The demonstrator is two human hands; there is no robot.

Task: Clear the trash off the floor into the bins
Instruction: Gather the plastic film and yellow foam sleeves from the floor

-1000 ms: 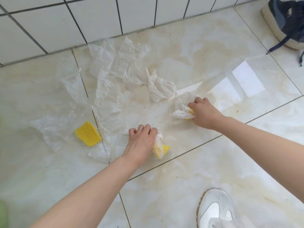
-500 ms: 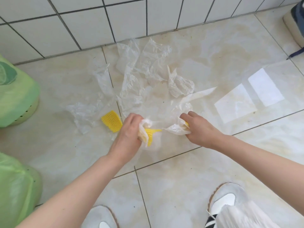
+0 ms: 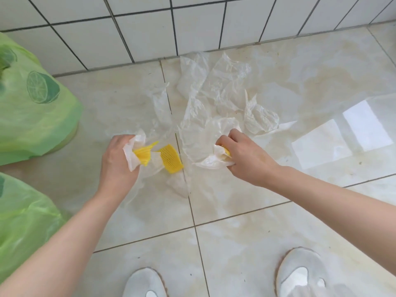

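1. I saw the left hand [image 3: 116,159] held low over the floor [image 3: 246,232], fingers curled round a wad of white film [image 3: 134,154] with a yellow net [image 3: 144,154] bunched inside it.
2. The net stuck out of the fist toward the right, past the thumb side.
3. A second yellow net [image 3: 171,158] lay just right of that hand, close to the held wad; I could not tell whether it touched the film or the floor alone.
4. The right hand [image 3: 244,156] was closed on another white wad [image 3: 214,159], with a bit of yellow [image 3: 227,152] showing under its fingers.
5. That wad trailed from the hand's left side down to the floor.
6. Beyond both hands, loose clear plastic sheets [image 3: 214,86] were spread on the floor up to the tiled wall [image 3: 192,24], well apart from the left hand and nearer the right.
7. Two green bags [image 3: 32,108] sat at the left edge, beside the left arm.
8. Two white shoes [image 3: 300,273] showed at the bottom.
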